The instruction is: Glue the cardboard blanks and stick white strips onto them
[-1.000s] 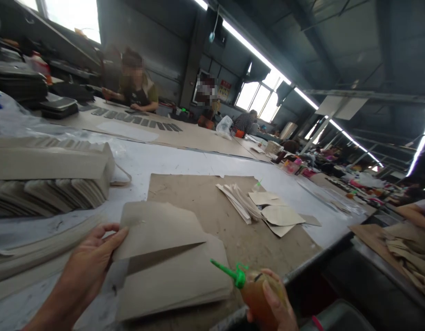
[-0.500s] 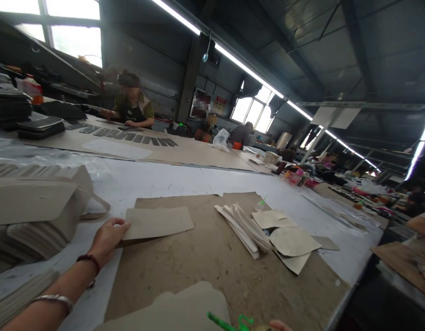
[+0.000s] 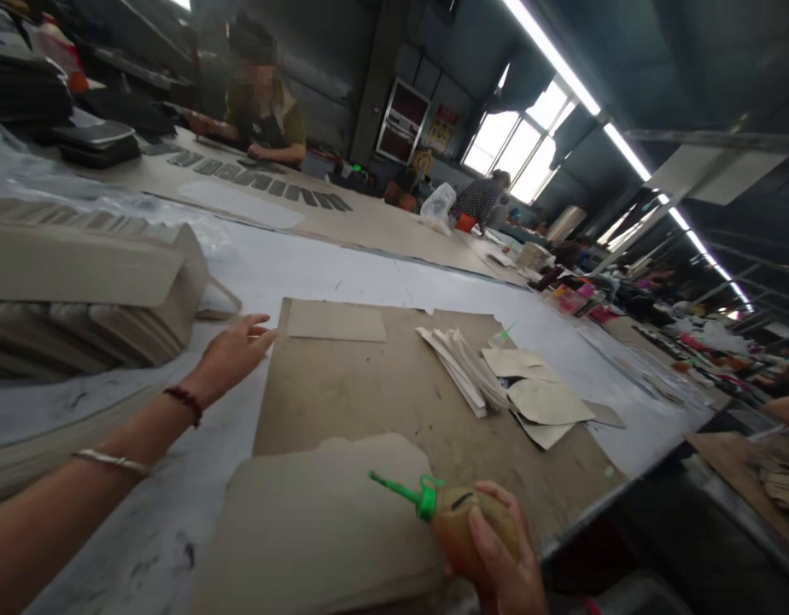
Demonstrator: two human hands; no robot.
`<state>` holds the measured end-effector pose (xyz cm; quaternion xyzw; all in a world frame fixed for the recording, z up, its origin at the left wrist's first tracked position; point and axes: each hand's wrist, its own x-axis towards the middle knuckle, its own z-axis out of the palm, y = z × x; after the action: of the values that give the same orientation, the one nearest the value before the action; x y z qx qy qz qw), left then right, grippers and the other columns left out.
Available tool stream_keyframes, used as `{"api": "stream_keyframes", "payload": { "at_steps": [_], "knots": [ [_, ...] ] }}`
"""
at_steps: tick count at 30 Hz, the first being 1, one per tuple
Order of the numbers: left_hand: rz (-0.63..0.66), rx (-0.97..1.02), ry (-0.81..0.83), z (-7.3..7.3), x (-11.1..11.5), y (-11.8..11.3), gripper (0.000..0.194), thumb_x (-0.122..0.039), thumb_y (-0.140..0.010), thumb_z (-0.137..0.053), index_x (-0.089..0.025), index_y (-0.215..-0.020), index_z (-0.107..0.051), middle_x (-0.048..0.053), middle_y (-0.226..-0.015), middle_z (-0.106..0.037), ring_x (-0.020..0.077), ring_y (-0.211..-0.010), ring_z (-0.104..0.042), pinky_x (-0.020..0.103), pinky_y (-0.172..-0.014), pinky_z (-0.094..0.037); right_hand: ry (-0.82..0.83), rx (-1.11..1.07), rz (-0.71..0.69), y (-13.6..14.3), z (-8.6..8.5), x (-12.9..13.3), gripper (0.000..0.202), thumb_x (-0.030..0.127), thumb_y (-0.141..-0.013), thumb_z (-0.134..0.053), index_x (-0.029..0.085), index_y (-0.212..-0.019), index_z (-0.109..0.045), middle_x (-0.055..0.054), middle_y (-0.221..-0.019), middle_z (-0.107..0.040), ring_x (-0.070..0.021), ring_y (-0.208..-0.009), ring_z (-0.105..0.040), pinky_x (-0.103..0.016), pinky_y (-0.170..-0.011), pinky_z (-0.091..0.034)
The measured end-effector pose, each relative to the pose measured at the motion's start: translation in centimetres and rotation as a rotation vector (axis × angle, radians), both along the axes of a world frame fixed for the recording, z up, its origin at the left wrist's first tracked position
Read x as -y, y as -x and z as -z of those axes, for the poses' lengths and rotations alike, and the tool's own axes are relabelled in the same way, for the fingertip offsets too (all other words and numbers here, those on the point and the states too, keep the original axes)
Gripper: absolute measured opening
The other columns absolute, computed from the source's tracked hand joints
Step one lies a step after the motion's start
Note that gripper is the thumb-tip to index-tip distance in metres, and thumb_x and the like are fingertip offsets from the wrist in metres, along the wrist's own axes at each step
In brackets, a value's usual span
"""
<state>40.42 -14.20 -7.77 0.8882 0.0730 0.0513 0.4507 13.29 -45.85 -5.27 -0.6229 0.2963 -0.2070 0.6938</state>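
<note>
My left hand (image 3: 237, 354) is open above the white table, its fingers apart and just left of the brown sheet (image 3: 362, 384). Close by its fingertips, a small rectangular beige piece (image 3: 336, 325) lies flat on that sheet's far left corner. In my right hand (image 3: 506, 551) is a glue bottle (image 3: 475, 521) with amber contents and a green nozzle, which points left. Below the nozzle rests a large beige panel (image 3: 324, 512) with a shaped far edge, seemingly on top of a stack.
Folded strips (image 3: 462, 371) and loose beige pieces (image 3: 548, 397) lie on the sheet's right part. Stacked beige panels (image 3: 80, 290) stand at left. Across the table a co-worker (image 3: 263, 120) sits by a row of dark pieces (image 3: 260, 184).
My left hand has let go of the small rectangular piece, which now lies flat. My right hand with the glue bottle has come further into view, and the view has tipped down.
</note>
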Motion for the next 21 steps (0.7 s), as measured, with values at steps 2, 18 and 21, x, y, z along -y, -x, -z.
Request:
{"api": "stream_keyframes", "payload": {
  "at_steps": [2,18,21],
  "knots": [
    [0.067,0.033,0.003,0.2,-1.3,5.5,0.055,-0.059,-0.092,-0.060,-0.023,-0.133,-0.059,0.005,-0.114,-0.073,0.0239,-0.101,-0.071,0.043,-0.099,-0.057,0.007,-0.021,-0.075,0.3,-1.1,-1.5,0.072,0.062,-0.066,-0.090,0.022,-0.116,-0.057,-0.003,-0.085,-0.073,-0.0216,-0.062,-0.068,-0.028,-0.046,-0.055],
    [0.367,0.560,-0.262,7.5,-1.6,22.0,0.078,-0.072,-0.091,-0.059,-0.030,-0.153,-0.042,0.009,-0.149,-0.059,0.0292,-0.135,-0.055,0.041,-0.116,-0.043,0.574,-0.011,-0.453,-0.5,-2.5,-8.2,0.042,0.051,-0.085,-0.073,0.025,-0.115,-0.059,-0.004,-0.100,-0.068,-0.0239,-0.086,-0.066,-0.035,-0.078,-0.056],
    [0.355,0.577,-0.273,7.6,-1.5,22.2,0.077,-0.073,-0.092,-0.056,-0.026,-0.152,-0.043,0.011,-0.150,-0.057,0.0295,-0.136,-0.052,0.042,-0.116,-0.040,0.636,-0.002,-0.470,-0.4,-2.7,-8.6,0.038,0.050,-0.086,-0.072,0.026,-0.113,-0.060,-0.004,-0.101,-0.067,-0.0240,-0.088,-0.065,-0.036,-0.081,-0.054]
  ]
}}
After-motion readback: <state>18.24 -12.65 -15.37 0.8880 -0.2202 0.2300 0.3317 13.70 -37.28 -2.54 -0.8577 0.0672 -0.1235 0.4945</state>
